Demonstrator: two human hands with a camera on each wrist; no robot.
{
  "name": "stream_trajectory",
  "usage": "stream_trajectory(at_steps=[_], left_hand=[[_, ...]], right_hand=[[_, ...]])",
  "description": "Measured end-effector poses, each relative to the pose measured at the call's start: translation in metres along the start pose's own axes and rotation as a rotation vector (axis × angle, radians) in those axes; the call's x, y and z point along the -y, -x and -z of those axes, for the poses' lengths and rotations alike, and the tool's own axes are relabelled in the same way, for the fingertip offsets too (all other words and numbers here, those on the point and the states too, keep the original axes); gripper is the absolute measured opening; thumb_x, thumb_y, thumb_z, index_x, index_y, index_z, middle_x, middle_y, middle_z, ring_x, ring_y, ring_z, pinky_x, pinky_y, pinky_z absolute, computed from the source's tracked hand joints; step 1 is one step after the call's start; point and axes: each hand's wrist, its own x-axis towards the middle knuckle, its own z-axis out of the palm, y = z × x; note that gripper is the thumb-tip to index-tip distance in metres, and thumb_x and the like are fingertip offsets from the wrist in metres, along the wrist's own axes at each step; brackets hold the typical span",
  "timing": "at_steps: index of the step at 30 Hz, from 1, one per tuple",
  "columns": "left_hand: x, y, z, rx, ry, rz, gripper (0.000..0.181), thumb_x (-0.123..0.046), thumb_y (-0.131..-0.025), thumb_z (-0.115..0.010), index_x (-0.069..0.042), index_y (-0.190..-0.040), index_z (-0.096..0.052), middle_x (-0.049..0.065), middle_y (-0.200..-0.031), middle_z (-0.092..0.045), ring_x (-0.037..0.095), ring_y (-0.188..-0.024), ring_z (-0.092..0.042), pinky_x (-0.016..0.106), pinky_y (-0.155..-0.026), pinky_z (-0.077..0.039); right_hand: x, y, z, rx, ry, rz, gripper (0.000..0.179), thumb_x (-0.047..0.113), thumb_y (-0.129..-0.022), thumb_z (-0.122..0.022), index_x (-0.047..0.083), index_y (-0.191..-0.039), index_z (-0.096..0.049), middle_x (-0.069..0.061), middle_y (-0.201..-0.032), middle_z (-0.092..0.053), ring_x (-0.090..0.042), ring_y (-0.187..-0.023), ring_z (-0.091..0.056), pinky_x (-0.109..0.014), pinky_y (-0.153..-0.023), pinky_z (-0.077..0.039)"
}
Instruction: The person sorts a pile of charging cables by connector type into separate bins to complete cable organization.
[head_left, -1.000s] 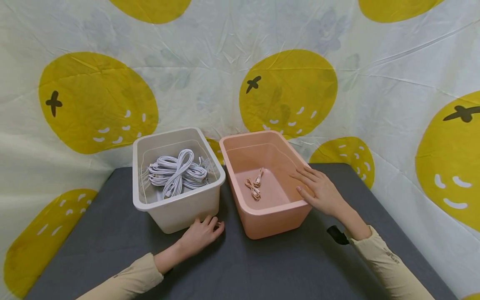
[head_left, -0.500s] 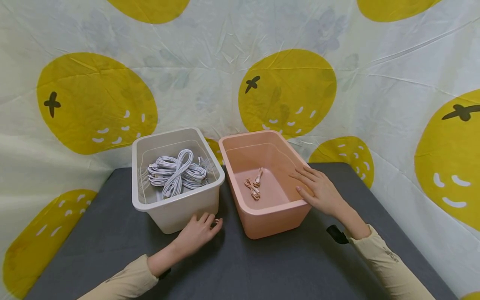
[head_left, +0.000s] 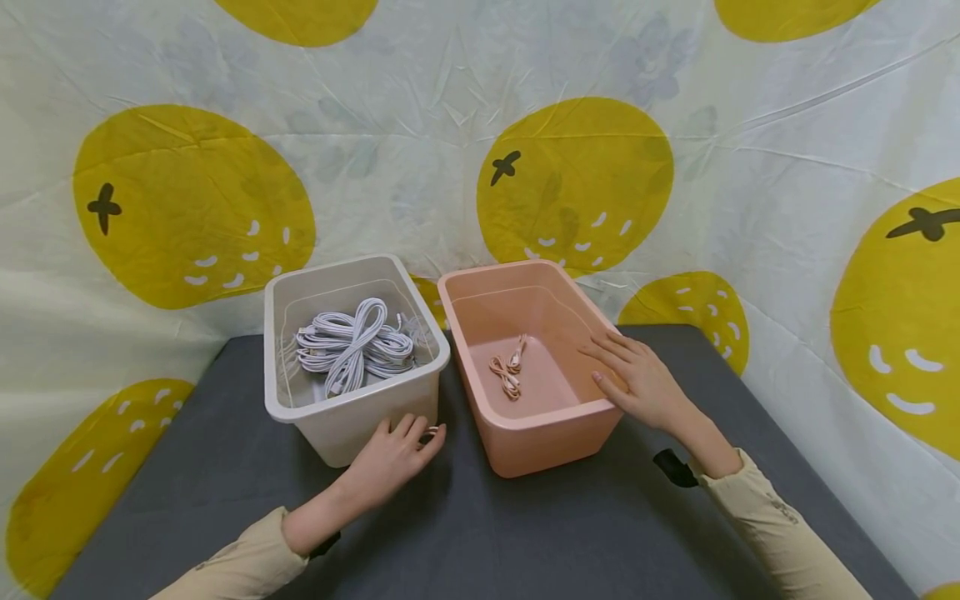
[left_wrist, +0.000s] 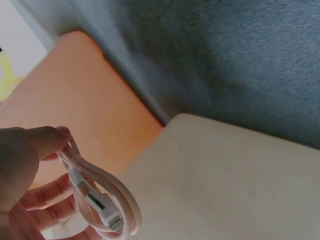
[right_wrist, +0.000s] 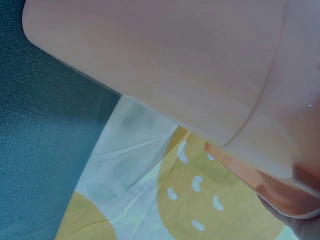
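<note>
My left hand [head_left: 393,457] pinches a looped pink charging cable [left_wrist: 123,194] between thumb and fingers, low in front of the beige bin [head_left: 367,429]. White plugs on that cable show in the left wrist view; in the head view the hand mostly hides it. My right hand [head_left: 641,385] rests over the right rim of the pink bin [head_left: 547,446] with fingers extended inward. Two small pink cable bundles [head_left: 505,379] lie on the floor of the pink bin. Inside the beige bin is a heap of bundled white cables [head_left: 363,346].
Both bins stand side by side on a dark grey table [head_left: 480,542], with a narrow gap between them. A white cloth [head_left: 405,183] printed with large yellow fruit hangs close behind and along the sides.
My left hand has shifted slightly left and up along the front of the beige bin, still holding the cable. The right hand and both bins have stayed put.
</note>
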Motion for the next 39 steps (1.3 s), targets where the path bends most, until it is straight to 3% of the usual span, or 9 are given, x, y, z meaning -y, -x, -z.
stream_trajectory(at_steps=[2, 5, 8, 11, 18, 23, 26, 30, 39], left_hand=[[0.001, -0.002, 0.004, -0.006, 0.008, -0.002, 0.048, -0.009, -0.095, -0.012, -0.017, -0.109, -0.058, 0.006, -0.087, -0.050, 0.020, -0.075, -0.047, 0.030, -0.053, -0.034], [0.003, -0.004, 0.011, -0.001, 0.014, -0.004, 0.032, -0.010, -0.090, -0.035, -0.016, -0.112, -0.057, 0.006, -0.088, -0.051, 0.020, -0.076, -0.047, 0.030, -0.053, -0.034], [0.004, -0.007, 0.018, 0.007, 0.019, -0.005, 0.034, -0.010, -0.080, -0.053, -0.016, -0.114, -0.055, 0.007, -0.090, -0.052, 0.020, -0.077, -0.047, 0.030, -0.054, -0.034], [0.006, -0.011, 0.025, 0.003, 0.024, -0.005, 0.038, -0.009, -0.078, -0.060, -0.016, -0.114, -0.054, 0.007, -0.091, -0.052, 0.021, -0.078, -0.048, 0.030, -0.055, -0.034], [0.011, -0.021, 0.040, -0.037, 0.017, -0.015, 0.039, -0.008, -0.077, -0.063, -0.015, -0.115, -0.053, 0.007, -0.091, -0.052, 0.021, -0.076, -0.047, 0.030, -0.055, -0.034], [0.016, -0.030, 0.048, -0.111, -0.014, -0.040, 0.030, -0.005, -0.090, -0.036, -0.015, -0.112, -0.054, 0.006, -0.087, -0.052, 0.020, -0.073, -0.047, 0.029, -0.054, -0.032], [0.020, -0.035, 0.053, -0.126, -0.026, -0.051, 0.033, -0.007, -0.091, -0.030, -0.015, -0.112, -0.054, 0.006, -0.086, -0.051, 0.020, -0.073, -0.049, 0.030, -0.055, -0.035], [0.026, -0.043, 0.062, -0.096, -0.023, -0.057, 0.034, -0.010, -0.083, -0.050, -0.016, -0.116, -0.053, 0.006, -0.091, -0.052, 0.021, -0.080, -0.051, 0.031, -0.060, -0.038], [0.042, -0.071, 0.070, -0.143, 0.014, -0.059, 0.038, -0.011, -0.081, -0.057, -0.017, -0.118, -0.053, 0.006, -0.095, -0.053, 0.022, -0.079, -0.050, 0.035, -0.064, -0.040]], right_hand=[[0.000, 0.000, 0.000, 0.001, 0.002, -0.002, 0.043, 0.023, -0.084, -0.054, 0.016, -0.126, -0.051, -0.015, -0.131, -0.048, -0.036, -0.126, -0.036, -0.054, -0.100, -0.026], [0.000, 0.001, 0.000, 0.000, 0.001, 0.000, 0.043, 0.024, -0.085, -0.054, 0.016, -0.127, -0.051, -0.015, -0.131, -0.048, -0.036, -0.126, -0.036, -0.054, -0.100, -0.026], [-0.001, 0.001, 0.000, -0.002, 0.003, 0.003, 0.043, 0.024, -0.085, -0.054, 0.017, -0.127, -0.050, -0.016, -0.131, -0.048, -0.037, -0.125, -0.036, -0.054, -0.099, -0.026], [-0.001, 0.001, 0.000, -0.001, 0.006, 0.002, 0.044, 0.023, -0.084, -0.055, 0.017, -0.127, -0.050, -0.016, -0.131, -0.048, -0.037, -0.125, -0.036, -0.054, -0.098, -0.027], [0.000, 0.001, -0.001, 0.000, 0.002, 0.001, 0.045, 0.020, -0.083, -0.056, 0.017, -0.127, -0.050, -0.015, -0.131, -0.048, -0.037, -0.126, -0.036, -0.054, -0.099, -0.026], [-0.004, 0.001, -0.003, -0.027, -0.005, 0.035, 0.041, 0.023, -0.086, -0.052, 0.016, -0.127, -0.050, -0.015, -0.131, -0.048, -0.038, -0.125, -0.037, -0.055, -0.098, -0.027], [-0.004, 0.001, -0.004, -0.035, -0.009, 0.044, 0.040, 0.025, -0.088, -0.050, 0.016, -0.127, -0.051, -0.015, -0.131, -0.048, -0.038, -0.125, -0.037, -0.055, -0.098, -0.027], [-0.004, 0.001, -0.004, -0.040, -0.008, 0.046, 0.040, 0.025, -0.088, -0.050, 0.016, -0.127, -0.051, -0.015, -0.131, -0.049, -0.038, -0.124, -0.037, -0.055, -0.098, -0.027], [-0.004, 0.001, -0.004, -0.048, -0.004, 0.052, 0.040, 0.025, -0.088, -0.050, 0.016, -0.127, -0.051, -0.015, -0.131, -0.049, -0.038, -0.124, -0.038, -0.055, -0.097, -0.028]])
